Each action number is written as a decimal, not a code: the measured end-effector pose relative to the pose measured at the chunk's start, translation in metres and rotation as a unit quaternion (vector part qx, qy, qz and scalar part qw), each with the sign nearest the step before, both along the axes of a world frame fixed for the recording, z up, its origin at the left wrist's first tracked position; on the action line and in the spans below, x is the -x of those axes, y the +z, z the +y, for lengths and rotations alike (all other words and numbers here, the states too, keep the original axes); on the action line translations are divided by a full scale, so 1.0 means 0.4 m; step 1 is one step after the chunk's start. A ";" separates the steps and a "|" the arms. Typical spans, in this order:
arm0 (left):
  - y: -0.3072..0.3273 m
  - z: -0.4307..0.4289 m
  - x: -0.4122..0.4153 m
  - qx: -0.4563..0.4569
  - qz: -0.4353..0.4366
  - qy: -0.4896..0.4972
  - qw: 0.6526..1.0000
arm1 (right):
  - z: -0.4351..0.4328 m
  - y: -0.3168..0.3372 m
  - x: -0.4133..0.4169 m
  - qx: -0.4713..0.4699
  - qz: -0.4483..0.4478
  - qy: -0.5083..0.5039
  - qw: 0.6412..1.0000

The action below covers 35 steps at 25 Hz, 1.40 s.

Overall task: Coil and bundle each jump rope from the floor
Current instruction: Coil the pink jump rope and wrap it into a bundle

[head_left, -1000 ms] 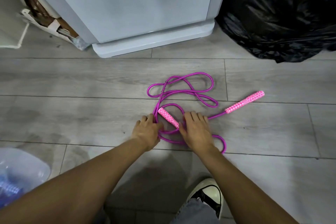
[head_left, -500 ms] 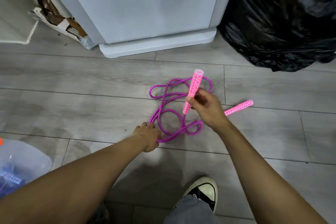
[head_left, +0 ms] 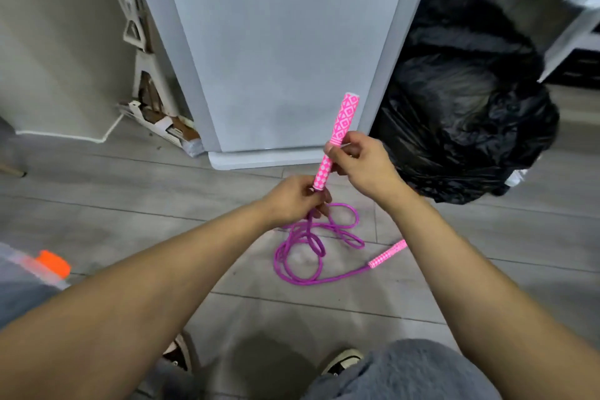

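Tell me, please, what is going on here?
A person is handling a purple rope. The right hand pinches one pink handle upright, and the left hand grips the rope just below it. The rest of the rope lies in loose loops on the floor, with the other handle flat beside them. No coil is made yet.

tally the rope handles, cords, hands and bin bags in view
pink handles: 2, held handle and floor handle
purple cord: 1
hands: 2, left hand and right hand
black bag: 1
total: 6
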State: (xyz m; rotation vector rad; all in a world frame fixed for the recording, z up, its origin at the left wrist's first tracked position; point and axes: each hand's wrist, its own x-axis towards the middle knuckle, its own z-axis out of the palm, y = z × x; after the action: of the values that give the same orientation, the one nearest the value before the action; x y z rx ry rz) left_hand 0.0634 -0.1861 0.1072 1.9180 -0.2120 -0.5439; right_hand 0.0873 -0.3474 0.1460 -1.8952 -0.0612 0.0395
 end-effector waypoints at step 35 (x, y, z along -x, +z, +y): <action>0.380 0.277 0.129 0.141 -0.010 0.047 0.989 | 0.241 0.356 0.159 -0.021 -0.050 -0.034 0.998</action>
State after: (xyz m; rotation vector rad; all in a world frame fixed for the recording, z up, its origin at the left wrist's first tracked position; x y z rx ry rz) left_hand 0.0118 -0.0755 0.2591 1.6495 -0.2002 -0.4078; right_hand 0.0236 -0.2511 0.2886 -1.8554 -0.0654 -0.1033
